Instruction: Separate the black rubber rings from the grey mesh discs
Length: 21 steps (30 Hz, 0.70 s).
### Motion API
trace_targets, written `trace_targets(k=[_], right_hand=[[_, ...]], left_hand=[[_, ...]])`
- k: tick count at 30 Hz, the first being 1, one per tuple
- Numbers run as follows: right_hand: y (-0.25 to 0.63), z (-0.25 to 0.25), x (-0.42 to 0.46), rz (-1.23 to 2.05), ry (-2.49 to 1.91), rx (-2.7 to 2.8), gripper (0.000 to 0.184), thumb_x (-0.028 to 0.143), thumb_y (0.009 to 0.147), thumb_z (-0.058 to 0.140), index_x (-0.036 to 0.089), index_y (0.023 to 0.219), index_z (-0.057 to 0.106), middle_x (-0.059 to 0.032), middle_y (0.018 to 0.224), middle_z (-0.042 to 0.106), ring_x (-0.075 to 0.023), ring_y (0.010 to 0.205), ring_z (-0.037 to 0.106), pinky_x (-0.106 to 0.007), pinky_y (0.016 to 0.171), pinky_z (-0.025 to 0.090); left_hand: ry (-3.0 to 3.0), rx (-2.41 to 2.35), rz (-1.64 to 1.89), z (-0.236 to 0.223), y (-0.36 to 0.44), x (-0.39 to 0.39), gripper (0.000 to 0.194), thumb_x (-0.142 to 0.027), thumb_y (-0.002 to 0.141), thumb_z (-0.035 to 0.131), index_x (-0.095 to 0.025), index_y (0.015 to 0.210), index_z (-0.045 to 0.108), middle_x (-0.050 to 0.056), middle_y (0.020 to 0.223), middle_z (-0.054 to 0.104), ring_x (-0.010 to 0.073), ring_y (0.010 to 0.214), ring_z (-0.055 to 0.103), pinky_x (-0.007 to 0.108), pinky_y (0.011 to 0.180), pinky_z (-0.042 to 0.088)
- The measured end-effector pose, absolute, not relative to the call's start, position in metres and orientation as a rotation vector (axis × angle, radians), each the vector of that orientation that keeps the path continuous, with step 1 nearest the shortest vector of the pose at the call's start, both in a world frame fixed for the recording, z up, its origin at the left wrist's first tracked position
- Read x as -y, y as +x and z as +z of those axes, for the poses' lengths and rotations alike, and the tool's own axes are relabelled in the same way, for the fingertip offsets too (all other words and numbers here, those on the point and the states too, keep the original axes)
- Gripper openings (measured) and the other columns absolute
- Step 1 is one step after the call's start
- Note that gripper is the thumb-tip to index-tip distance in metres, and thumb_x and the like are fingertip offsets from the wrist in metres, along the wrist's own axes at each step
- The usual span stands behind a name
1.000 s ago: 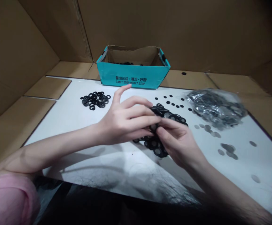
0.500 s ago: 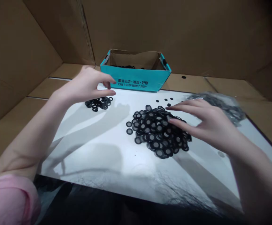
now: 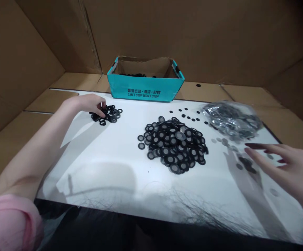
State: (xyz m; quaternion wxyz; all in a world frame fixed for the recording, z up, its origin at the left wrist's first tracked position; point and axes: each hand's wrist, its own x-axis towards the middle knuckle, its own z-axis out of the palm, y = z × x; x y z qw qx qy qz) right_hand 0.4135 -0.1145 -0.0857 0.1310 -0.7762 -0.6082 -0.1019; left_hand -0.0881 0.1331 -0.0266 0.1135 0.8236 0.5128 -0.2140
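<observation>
My left hand (image 3: 91, 105) is over a small pile of black rings (image 3: 112, 114) at the left of the white table (image 3: 109, 150). Its thumb touches the rings and its bent fingers stand apart from the thumb. My right hand (image 3: 288, 162) hovers above the table at the right, thumb and fingers spread, with nothing visible between them. Below its fingertips lie small grey discs (image 3: 239, 166), some in shadow. A large heap of black rings with grey centres (image 3: 176, 144) lies mid-table between my hands.
A turquoise box (image 3: 143, 89) with black pieces inside stands at the back. At the right rear is a clear plastic bag (image 3: 231, 120) of grey discs. Several small black discs (image 3: 183, 115) lie behind the heap. Cardboard walls (image 3: 182, 42) surround the table.
My left hand has moved down and left from in front of the box onto the small ring pile. My right hand has moved away from the heap to the right. A grey disc now tops the heap.
</observation>
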Motion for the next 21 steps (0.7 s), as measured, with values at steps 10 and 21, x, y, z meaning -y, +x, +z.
trace_targets(k=[10,21], right_hand=[[0.397,-0.101,0.090,-0.111,-2.169,1.872,0.023,0.046,0.081,0.057,0.027,0.087,0.069,-0.0131,0.091,0.068,-0.0325,0.083,0.059,-0.043,0.070,0.043],[0.400,-0.103,0.073,0.086,-2.275,1.636,0.023,0.047,0.074,0.065,0.026,0.081,0.068,-0.0069,0.074,0.070,-0.0272,0.069,0.064,-0.037,0.062,0.043]], left_hand=[[2.385,-1.442,-0.449,-0.024,-0.094,-0.135,0.052,-0.052,0.066,0.061,-0.017,0.105,0.063,0.010,0.107,0.069,0.0220,0.089,0.062,0.026,0.070,0.040],[2.409,-1.428,-0.336,-0.026,-0.092,-0.136,0.049,-0.047,0.064,0.065,-0.015,0.100,0.062,0.008,0.093,0.070,0.0201,0.082,0.063,0.024,0.067,0.040]])
